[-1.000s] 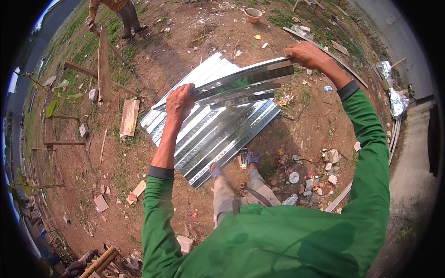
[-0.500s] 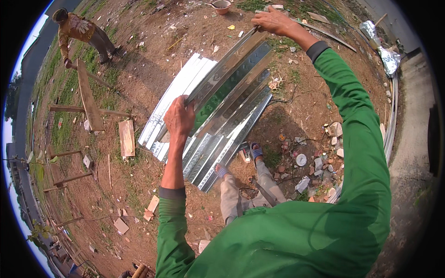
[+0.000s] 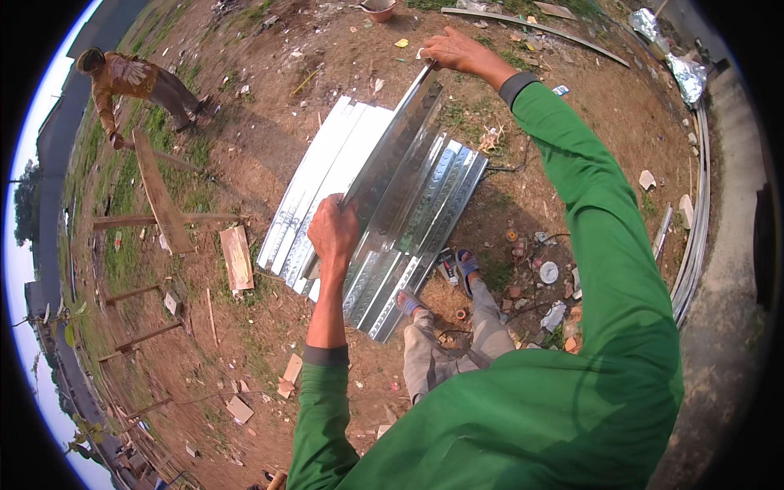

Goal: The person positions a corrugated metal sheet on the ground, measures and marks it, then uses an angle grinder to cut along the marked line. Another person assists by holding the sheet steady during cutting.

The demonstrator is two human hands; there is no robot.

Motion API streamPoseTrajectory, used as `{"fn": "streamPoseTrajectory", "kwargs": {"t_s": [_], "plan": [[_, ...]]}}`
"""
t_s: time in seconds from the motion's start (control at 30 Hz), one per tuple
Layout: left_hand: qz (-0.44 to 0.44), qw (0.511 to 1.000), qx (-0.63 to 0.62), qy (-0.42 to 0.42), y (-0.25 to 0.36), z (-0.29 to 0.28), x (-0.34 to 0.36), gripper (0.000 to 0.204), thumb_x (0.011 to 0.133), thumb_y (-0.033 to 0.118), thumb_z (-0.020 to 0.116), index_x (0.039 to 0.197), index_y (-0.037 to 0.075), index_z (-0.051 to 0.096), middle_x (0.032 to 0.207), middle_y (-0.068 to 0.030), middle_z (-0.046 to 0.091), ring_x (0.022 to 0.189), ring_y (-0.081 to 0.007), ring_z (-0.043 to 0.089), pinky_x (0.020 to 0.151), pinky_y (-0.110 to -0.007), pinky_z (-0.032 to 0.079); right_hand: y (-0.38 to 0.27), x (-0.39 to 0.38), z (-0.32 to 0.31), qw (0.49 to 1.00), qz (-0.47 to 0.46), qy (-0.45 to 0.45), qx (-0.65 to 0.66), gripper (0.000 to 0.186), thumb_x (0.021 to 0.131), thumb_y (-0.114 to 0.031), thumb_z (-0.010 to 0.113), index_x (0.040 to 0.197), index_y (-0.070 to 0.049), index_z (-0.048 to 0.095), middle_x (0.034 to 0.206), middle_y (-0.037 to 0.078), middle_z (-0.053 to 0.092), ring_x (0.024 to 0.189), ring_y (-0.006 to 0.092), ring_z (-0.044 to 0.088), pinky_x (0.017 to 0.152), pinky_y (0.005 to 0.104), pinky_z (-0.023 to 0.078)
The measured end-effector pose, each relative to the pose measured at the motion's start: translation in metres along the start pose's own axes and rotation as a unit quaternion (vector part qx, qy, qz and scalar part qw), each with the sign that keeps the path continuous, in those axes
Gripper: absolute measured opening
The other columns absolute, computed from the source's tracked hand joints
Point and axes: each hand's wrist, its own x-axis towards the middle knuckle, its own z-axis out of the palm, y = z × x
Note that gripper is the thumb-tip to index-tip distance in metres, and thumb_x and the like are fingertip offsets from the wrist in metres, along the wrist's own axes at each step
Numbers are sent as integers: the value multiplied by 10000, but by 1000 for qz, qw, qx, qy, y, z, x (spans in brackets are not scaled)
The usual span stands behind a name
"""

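Observation:
My left hand (image 3: 333, 233) is closed round the near end of a long, shiny metal profile (image 3: 390, 135). At its far end my right hand (image 3: 461, 53) grips the same piece, arm stretched out forward. The profile is tilted on edge above a stack of ribbed, silvery metal profiles (image 3: 327, 167) on the ground. The left part of the stack glares white in the sun; the right part shows rows of embossed marks. Part of the stack is hidden behind the held piece and my left hand.
My sandalled feet stand by the stack's near right edge, beside rubble and a white round lid (image 3: 549, 272). At far left a person (image 3: 135, 86) holds a wooden plank (image 3: 155, 188). Long metal strips (image 3: 694, 229) lie along the right wall. A bowl (image 3: 378, 10) sits at the back.
The held profile has turned more on edge. My right hand has moved left and slightly down; my left hand has shifted right and down. The view has shifted a little.

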Motion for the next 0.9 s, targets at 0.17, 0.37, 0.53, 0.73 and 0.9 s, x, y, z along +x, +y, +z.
{"fn": "streamPoseTrajectory", "kwargs": {"t_s": [0.17,0.37,0.53,0.73,0.9], "plan": [[42,999,-3,6,6,-4,-22,292,978,272,794,1148,35,789,1091,-167,791,917,-401,775,807,-487,585,9,-38,0,997,-18,72,36,255,1034,-239,639,1274,-232,726,1360,4,664,1361,207,581,1192,491,377],[29,997,-36,-54,47,-34,-57,267,997,263,765,1131,33,786,1069,-179,792,938,-383,775,825,-476,581,23,-107,-46,995,-13,77,60,76,955,-229,769,1020,-194,749,1051,-15,674,1139,191,636,1028,418,431],[17,997,-62,-51,83,-50,-76,244,981,259,793,1102,47,796,1039,-163,794,925,-374,775,812,-478,577,34,-142,-79,996,13,31,79,27,956,-191,734,941,-179,716,1020,-18,672,1147,190,644,1034,408,436],[24,999,-24,-31,78,-42,-56,259,973,276,807,1094,47,812,1055,-153,806,950,-380,775,837,-467,574,54,-116,-52,987,-43,133,75,127,957,-218,734,1081,-191,744,1148,-43,707,1158,186,650,1027,404,442],[16,999,-49,-7,54,-11,-45,220,937,196,784,1110,60,783,1029,-135,782,901,-372,756,808,-478,569,45,-66,-14,986,-65,129,85,118,916,-237,794,1022,-211,750,1049,-30,684,1135,184,648,958,404,433]]}}
